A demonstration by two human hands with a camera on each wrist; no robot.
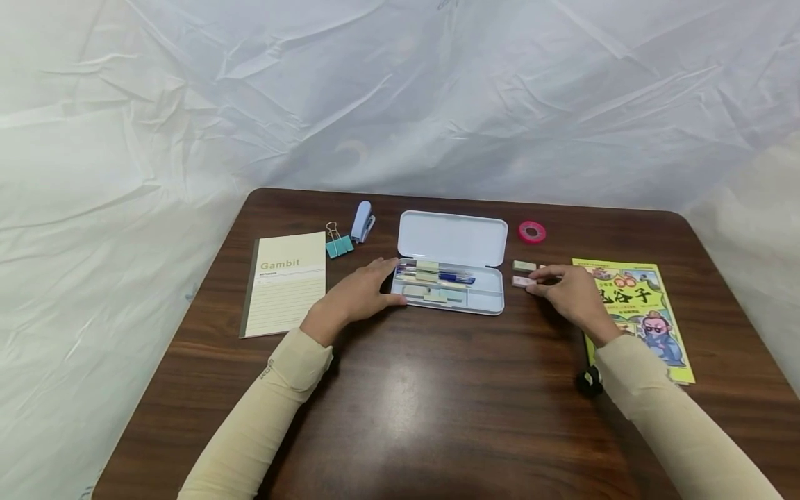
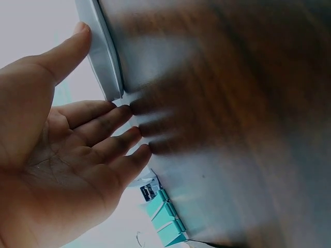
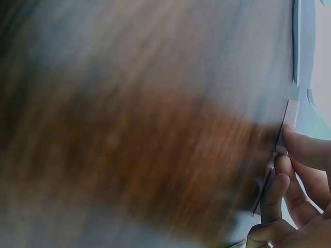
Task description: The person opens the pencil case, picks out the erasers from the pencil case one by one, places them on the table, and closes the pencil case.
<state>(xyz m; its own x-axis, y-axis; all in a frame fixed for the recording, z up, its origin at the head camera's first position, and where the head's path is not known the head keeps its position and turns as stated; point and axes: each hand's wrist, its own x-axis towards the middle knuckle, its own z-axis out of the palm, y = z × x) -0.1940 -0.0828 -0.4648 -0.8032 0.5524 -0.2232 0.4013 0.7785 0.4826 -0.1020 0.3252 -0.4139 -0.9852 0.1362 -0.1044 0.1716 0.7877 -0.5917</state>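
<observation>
An open white pencil case (image 1: 484,302) lies mid-table with its lid (image 1: 453,236) folded back. Several pens (image 1: 456,277) fill its back compartment, and small pale items (image 1: 434,294) sit in the front left one. My left hand (image 1: 359,295) rests at the case's left end, thumb at the front corner, fingers extended along the side; the left wrist view shows the palm empty. To the right of the case, my right hand (image 1: 571,292) pinches a small pink eraser (image 1: 521,281) between thumb and fingers, low at the tabletop. A greenish eraser (image 1: 523,265) lies just behind it.
A notebook (image 1: 284,285), a teal binder clip (image 1: 339,246) and a light-blue stapler (image 1: 362,222) lie on the left. A pink tape roll (image 1: 532,232) is at the back right. Beneath my right wrist is a yellow-green comic book (image 1: 650,298), with a black object (image 1: 589,382) beside it.
</observation>
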